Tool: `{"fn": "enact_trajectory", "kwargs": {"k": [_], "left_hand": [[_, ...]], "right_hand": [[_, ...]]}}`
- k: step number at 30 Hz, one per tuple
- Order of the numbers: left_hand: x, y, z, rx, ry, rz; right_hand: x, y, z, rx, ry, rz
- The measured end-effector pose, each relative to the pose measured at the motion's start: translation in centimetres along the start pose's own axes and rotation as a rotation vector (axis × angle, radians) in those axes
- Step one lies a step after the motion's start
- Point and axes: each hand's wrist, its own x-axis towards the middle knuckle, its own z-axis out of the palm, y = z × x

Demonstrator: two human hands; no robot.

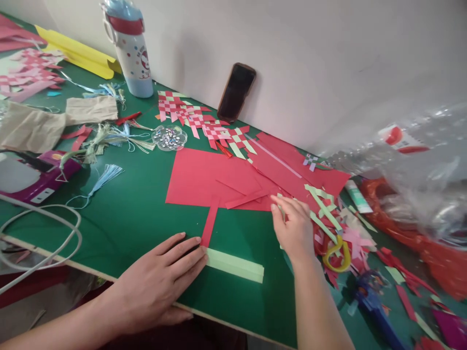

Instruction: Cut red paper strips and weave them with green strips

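Note:
My left hand (171, 272) lies flat near the table's front edge, its fingertips on the spot where a red paper strip (209, 226) meets pale green paper strips (237, 265). The green strips lie side by side, and the red one runs away from them towards a red paper sheet (197, 175). My right hand (294, 226) hovers by the right part of that sheet, thumb and index finger apart, beside a heap of green, pink and red paper strips (323, 209). A loose red strip (242, 198) lies just left of its fingertips. Yellow-handled scissors (337, 255) are partly buried in the scraps.
Woven paper pieces (197, 119), a dish of beads (170, 138) and a phone (237, 92) line the wall side. A bottle (131, 53) stands at back left. Tassels (105, 177) and a white cable (73, 218) lie left; a blue tool (375, 306) lies right.

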Motion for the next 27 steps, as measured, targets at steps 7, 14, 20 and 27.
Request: {"fn": "enact_trajectory", "kwargs": {"k": [7,14,20,27], "left_hand": [[0.2,0.2,-0.3,-0.014,0.05,-0.035],[0.0,0.1,-0.2,-0.001,0.071,-0.041],[0.2,0.2,-0.5,-0.013,0.082,-0.048],[0.1,0.1,-0.6,-0.023,0.095,-0.042]], "right_hand": [[0.8,-2.6,1.8,-0.054,-0.185,-0.1],[0.9,-2.4,2.2,-0.055,-0.186,-0.107],[1.1,-2.2,1.5,0.001,-0.103,-0.074],[0.8,-2.2,-0.8,0.088,0.115,0.162]]}}
